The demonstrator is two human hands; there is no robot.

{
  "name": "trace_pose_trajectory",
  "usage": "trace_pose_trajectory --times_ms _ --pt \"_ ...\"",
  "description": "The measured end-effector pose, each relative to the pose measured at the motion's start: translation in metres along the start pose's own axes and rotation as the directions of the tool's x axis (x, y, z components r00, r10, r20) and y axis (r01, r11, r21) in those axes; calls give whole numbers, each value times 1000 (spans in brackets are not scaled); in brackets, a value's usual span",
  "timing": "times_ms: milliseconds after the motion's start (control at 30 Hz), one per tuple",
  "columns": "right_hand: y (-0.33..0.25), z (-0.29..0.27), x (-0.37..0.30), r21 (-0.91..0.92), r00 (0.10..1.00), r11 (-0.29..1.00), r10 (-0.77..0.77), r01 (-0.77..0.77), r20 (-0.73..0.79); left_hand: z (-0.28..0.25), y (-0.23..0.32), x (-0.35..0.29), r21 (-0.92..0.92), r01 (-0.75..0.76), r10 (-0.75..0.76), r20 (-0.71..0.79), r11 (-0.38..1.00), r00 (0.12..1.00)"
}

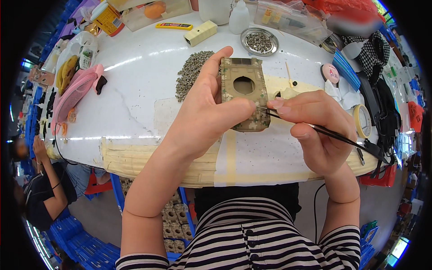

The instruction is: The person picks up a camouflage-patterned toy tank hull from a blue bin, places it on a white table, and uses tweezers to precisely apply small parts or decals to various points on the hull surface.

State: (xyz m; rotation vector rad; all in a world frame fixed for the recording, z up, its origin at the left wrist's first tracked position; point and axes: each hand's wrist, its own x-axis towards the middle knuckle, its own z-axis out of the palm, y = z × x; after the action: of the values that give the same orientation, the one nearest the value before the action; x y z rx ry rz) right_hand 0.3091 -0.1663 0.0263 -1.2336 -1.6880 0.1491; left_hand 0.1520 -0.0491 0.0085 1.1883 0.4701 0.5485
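My left hand (204, 105) is closed round a toy tank hull (231, 95) in tan and green camouflage, with a round hole in its top. Its thumb presses on the near part of the hull. In my right hand (321, 123) is a pair of dark tweezers (335, 134), pinched between thumb and fingers. The tweezer tips meet the hull's right near side, close to my left thumb; whether they grip a small part there is too small to tell. A heap of small grey metal-looking parts (191, 74) lies just behind my left hand.
Behind the hull stands a round metal dish (259, 41) of small parts, beside a white squeeze bottle (239, 18). A tape roll (362, 120) lies at the right. A pink mesh pouch (78, 96) lies left. Below the table, crates hold several hulls (174, 215). Another person (49, 191) sits far left.
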Motion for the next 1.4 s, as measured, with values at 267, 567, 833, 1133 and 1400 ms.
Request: trace_pose_trajectory --times_ms 267,567,833,1133,1400 --pt "-1 -5 0 -16 997 999 32 -31 75 0 1 -1 17 -2 2 -4 1000 1000" --pt "0 -6 1 -11 996 1000 17 -16 92 0 1 0 37 -20 20 1 999 1000" --pt "1 -5 1 -10 997 1000 1 0 81 0 1 -1 30 -9 9 2 1000 1000" --pt "2 -4 2 -6 998 1000 -22 22 51 0 1 0 22 -9 9 1 1000 1000" --pt "2 -4 2 -7 998 1000 -30 30 50 0 0 0 38 -5 5 -6 999 1000"
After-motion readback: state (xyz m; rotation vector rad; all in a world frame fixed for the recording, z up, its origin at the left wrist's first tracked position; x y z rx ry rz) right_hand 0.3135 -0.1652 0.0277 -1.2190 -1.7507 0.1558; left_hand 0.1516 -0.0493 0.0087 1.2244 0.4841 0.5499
